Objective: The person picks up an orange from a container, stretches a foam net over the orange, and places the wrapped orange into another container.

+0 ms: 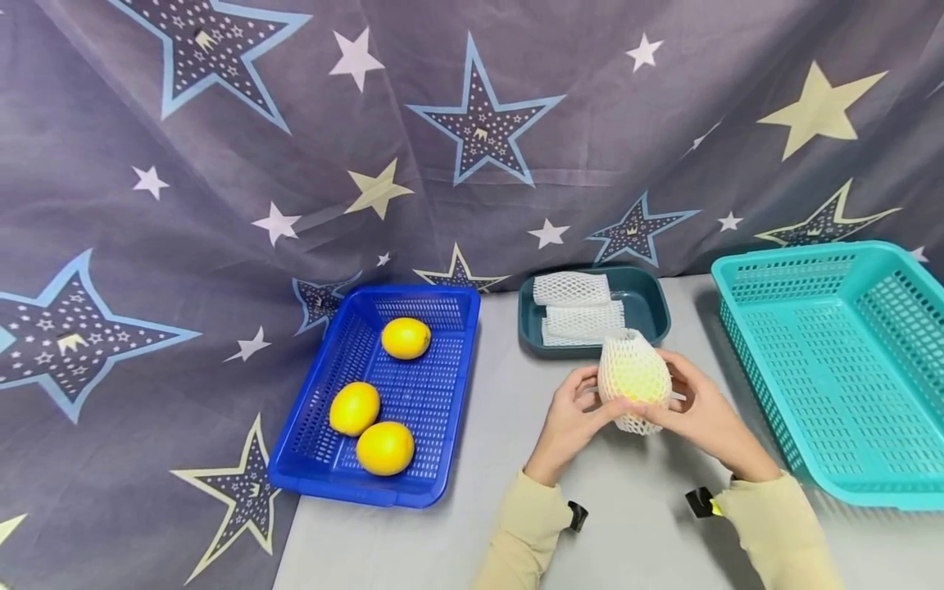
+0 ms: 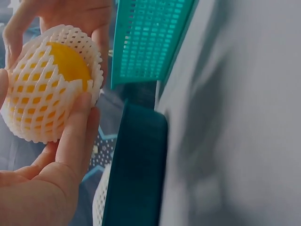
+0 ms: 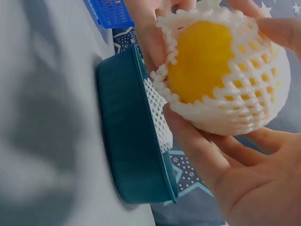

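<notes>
Evidently the weak spot is the mouth of the net [image 1: 634, 381]: both wrist views show a bare patch of the fruit [image 3: 200, 61] there, on what looks like the underside, so it could drop out if the hold slackened before the mesh covered more of it. Both hands grip the netted fruit from opposite sides, the left hand [image 1: 569, 419] and the right hand [image 1: 701, 412] each with fingers bent round it and thumbs nearly meeting on the near face. They hold it above the table [image 1: 583, 533], just in front of the tray [image 1: 645, 307] where spare nets [image 1: 586, 318] lie. Pulling hard at the rim could, I judge, tear a strand, since the mesh looks thin and already stretched; pressing on the bare skin instead could push the fruit back out. A fruit that slipped might roll, being round, towards the blue basket [image 1: 428, 381], where three bare fruits [image 1: 385, 448] lie, or the teal basket [image 1: 829, 369] on the right. Reaching over the tray's wall carelessly could also knock it, as the fingers are close by
</notes>
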Demonstrator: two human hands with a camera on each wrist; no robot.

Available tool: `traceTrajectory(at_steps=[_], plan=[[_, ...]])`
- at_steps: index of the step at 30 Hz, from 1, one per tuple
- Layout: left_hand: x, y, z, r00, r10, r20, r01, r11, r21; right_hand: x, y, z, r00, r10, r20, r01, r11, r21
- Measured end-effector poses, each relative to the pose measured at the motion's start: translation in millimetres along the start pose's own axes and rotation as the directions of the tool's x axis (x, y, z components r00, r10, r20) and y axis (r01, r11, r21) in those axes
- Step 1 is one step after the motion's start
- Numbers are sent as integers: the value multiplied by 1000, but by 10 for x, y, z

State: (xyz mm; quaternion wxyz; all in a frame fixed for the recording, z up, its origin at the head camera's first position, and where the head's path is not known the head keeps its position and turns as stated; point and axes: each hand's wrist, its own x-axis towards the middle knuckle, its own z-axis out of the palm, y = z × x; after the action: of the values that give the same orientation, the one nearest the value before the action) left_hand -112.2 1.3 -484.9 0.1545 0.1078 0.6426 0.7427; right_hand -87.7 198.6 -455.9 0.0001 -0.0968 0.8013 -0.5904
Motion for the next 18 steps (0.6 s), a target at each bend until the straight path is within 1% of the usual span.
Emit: traceTrajectory(at_steps=[5, 9, 14, 18], plan=[[103, 19, 182, 1000, 9, 20, -10, 1000, 17, -68, 17, -141, 997, -24, -80, 20, 998, -54], [174, 33, 330, 999, 17, 41, -17, 1000, 17, -120, 38, -243, 991, -21, -135, 11, 997, -74], [249, 30, 500, 997, 22, 69, -22, 1000, 1, -189, 61, -375, 983, -13, -186, -4, 996, -90], [312, 10, 636, 996, 21, 85, -19, 999, -28, -242, 75, -484, 972, -14, -233, -16, 992, -126]])
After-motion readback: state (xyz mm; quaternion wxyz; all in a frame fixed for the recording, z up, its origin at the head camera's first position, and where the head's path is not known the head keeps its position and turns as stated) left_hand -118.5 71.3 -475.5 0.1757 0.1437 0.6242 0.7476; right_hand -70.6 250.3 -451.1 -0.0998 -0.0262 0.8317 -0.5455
